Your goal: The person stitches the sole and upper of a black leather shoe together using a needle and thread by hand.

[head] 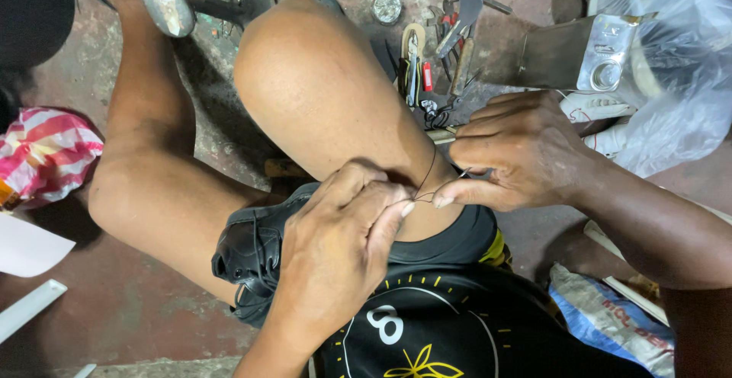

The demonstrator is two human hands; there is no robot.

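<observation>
A black lace-up shoe (252, 252) rests between my bare knees, mostly hidden under my left hand (343, 233). That hand curls over the shoe and pinches a thin dark thread (431, 176) at its fingertips. My right hand (518, 149) meets it from the right, thumb and forefinger pinched on the same thread, and a wooden-handled awl (441, 136) pokes out of its fist. The thread loops up over my right thigh.
Pliers, cutters and other hand tools (435, 58) lie on the reddish floor ahead of my knee. A metal shoe last (602, 58) and clear plastic bag (671, 65) sit at right, a striped bag (46, 153) at left, a woven sack (610, 317) lower right.
</observation>
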